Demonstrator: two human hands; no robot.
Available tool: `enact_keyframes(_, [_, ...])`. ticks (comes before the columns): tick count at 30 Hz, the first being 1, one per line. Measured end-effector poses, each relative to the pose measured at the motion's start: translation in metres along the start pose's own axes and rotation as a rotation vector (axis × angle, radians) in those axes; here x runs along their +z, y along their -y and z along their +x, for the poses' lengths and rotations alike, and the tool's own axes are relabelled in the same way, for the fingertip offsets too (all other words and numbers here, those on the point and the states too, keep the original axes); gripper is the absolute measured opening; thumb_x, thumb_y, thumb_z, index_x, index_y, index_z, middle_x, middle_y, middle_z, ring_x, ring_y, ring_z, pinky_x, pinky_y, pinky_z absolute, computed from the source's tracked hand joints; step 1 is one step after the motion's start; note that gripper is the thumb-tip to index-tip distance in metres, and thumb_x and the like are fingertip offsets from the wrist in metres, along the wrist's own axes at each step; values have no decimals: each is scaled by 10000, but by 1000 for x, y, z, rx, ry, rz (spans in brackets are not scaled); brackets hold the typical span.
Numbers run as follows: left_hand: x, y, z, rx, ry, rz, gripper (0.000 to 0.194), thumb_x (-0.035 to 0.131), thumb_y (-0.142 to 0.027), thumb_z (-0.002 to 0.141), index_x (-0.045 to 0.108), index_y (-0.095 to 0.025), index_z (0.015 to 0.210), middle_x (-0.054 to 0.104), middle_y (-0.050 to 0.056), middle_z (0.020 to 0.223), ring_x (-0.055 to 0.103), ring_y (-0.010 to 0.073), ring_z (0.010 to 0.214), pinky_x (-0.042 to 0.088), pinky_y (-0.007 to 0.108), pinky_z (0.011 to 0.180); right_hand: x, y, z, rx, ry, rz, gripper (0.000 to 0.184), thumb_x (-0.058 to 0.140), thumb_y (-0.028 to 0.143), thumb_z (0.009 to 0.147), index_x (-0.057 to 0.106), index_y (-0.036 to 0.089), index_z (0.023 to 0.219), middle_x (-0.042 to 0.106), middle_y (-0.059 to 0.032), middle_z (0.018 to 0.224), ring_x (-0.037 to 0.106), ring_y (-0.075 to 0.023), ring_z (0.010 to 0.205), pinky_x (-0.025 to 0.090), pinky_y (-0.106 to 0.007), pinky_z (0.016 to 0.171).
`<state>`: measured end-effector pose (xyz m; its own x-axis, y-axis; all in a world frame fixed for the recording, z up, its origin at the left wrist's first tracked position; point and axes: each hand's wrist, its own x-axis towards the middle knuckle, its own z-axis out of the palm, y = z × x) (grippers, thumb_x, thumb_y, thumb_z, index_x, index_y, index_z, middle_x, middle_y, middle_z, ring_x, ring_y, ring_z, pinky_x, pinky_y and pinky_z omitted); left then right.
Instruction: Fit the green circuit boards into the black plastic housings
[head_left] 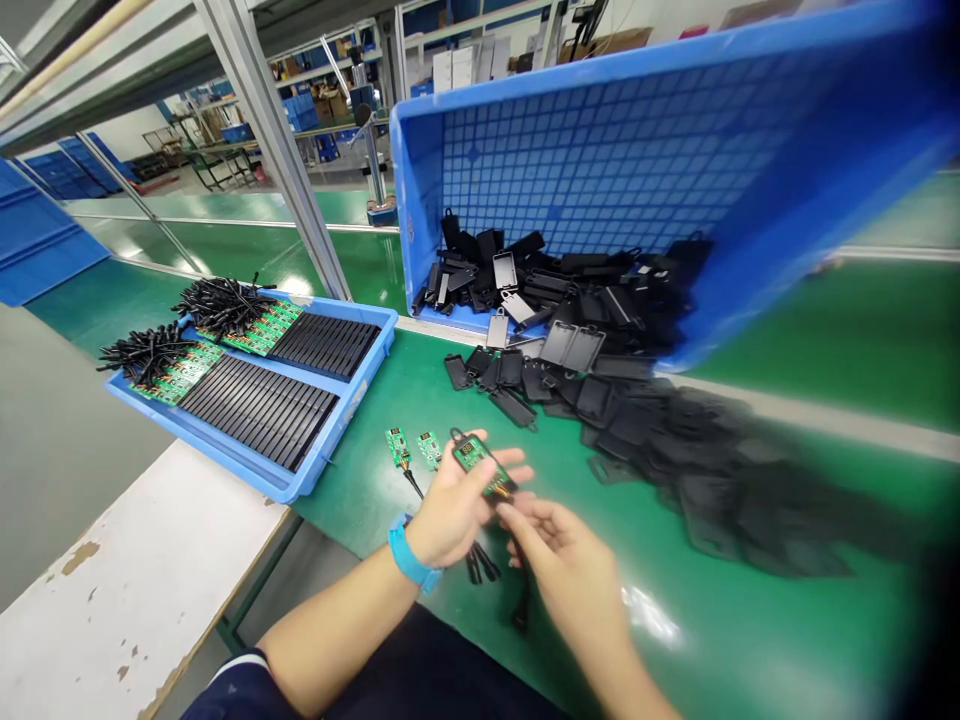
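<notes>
My left hand (454,510), with a light blue band at the wrist, grips a black plastic case (458,436) that has a small loop at its top. A green circuit board (474,455) lies in the case, under my left thumb. At the lower end of the case, my right hand (559,550) pinches the black cable (523,590) coming off the board; the cable hangs down below the fingers. Two more circuit boards, one at the left (397,448) and one beside my left hand (429,449), lie on the green table. Black cable ends (481,563) show beneath my left wrist.
A large blue crate (409,200) lies tipped on its side, black cases (585,400) spilling from it across the table. At left, a blue tray (341,400) holds rows of black pieces and boards with cables. A metal post (277,140) rises behind it.
</notes>
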<state>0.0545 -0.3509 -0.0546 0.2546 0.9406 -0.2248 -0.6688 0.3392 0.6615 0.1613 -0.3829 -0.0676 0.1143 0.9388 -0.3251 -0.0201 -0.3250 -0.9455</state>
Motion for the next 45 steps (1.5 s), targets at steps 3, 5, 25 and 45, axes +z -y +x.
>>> enact_keyframes(3, [-2, 3, 1, 29, -13, 22, 341, 505, -254, 828, 322, -200, 1110, 605, 109, 1030, 595, 229, 956, 418, 459, 860, 2, -1, 1, 61, 14, 40, 320, 669, 441, 644, 570, 161, 763, 580, 3, 616, 493, -108, 478, 397, -204, 396])
enact_keyframes(5, [-4, 5, 3, 56, -32, 60, 336, 504, -274, 828, 330, -195, 1104, 615, 109, 1017, 611, 224, 921, 426, 457, 851, 1, -1, 2, 114, 70, 58, 312, 644, 451, 668, 573, 155, 735, 551, 14, 579, 438, -87, 434, 341, -190, 368])
enact_keyframes(25, [-4, 1, -5, 97, 41, 306, 324, 506, -295, 823, 382, -176, 1098, 641, 116, 976, 622, 233, 900, 444, 452, 838, -12, 10, -5, -278, 181, -417, 290, 441, 369, 807, 646, 190, 706, 573, -34, 701, 524, -177, 675, 407, -276, 636])
enact_keyframes(45, [-10, -9, -17, 176, -176, 294, 346, 494, -316, 823, 358, -216, 1125, 646, 78, 970, 619, 195, 899, 493, 351, 763, -10, 15, 22, -426, 290, -620, 221, 502, 302, 803, 646, 184, 682, 615, 9, 670, 565, -133, 651, 431, -215, 619])
